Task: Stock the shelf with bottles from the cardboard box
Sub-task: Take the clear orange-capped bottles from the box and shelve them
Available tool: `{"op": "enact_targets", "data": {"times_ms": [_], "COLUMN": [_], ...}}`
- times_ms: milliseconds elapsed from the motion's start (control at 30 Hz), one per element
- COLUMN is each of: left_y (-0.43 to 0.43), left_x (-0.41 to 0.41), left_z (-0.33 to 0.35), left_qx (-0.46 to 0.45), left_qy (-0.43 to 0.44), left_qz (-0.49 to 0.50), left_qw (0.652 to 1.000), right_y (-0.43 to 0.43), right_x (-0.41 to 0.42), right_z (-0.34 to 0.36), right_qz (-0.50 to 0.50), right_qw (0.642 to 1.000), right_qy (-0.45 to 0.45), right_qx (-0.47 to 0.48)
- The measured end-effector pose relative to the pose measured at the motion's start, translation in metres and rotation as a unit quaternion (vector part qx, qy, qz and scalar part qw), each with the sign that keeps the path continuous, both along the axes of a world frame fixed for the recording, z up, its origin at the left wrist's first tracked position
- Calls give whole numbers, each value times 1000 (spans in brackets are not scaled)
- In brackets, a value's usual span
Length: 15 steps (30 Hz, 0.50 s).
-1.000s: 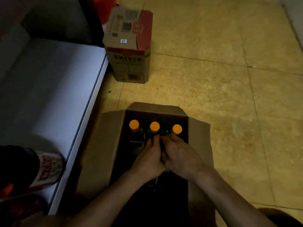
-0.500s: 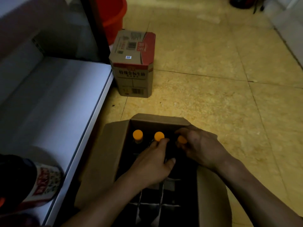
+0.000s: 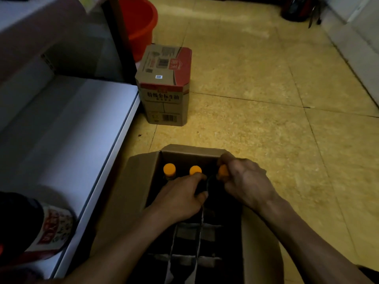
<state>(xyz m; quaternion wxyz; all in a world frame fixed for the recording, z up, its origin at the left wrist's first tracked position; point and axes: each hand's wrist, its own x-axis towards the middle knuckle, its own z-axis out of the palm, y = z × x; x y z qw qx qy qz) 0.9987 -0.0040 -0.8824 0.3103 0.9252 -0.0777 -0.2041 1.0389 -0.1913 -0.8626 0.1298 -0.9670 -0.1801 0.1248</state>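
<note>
An open cardboard box (image 3: 141, 177) sits on the floor beside the white shelf (image 3: 67, 144). Three dark bottles with orange caps stand in its far row. My left hand (image 3: 180, 197) is inside the box, closed around the neck of the middle bottle (image 3: 195, 170). My right hand (image 3: 246, 181) wraps the neck of the right bottle (image 3: 222, 171) at the box's far right corner. The left bottle (image 3: 169, 170) stands untouched. Empty cardboard dividers (image 3: 194, 242) fill the near part of the box. One labelled dark bottle (image 3: 41, 226) stands on the shelf's near end.
A sealed printed carton (image 3: 165, 87) stands on the floor just beyond the open box, against the shelf corner. A red bucket (image 3: 139, 23) is behind it. Yellow floor tiles (image 3: 266, 111) stretch to the right. A dark object (image 3: 295, 9) lies at the far right.
The camera has tilted up. My right hand moved from the middle of the box onto the right bottle's neck; my left hand settled on the middle bottle.
</note>
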Motion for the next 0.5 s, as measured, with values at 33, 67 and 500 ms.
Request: {"op": "enact_targets", "data": {"times_ms": [33,67,500], "left_y": [-1,-2,-17], "left_x": [0,1,4], "left_z": [2,4,13], "left_qx": [-5,-13,-214], "left_qy": [-15,-32,-38], "left_qz": [9,21,33], "left_qw": [1000,999,976], "right_y": [-1,-2,1], "right_x": [0,-1,-25], "right_z": [4,10,71], "right_qz": [-11,-22,-48], "right_qw": [999,996,895], "right_qy": [-13,-34,-299], "right_qx": [42,77,329]}}
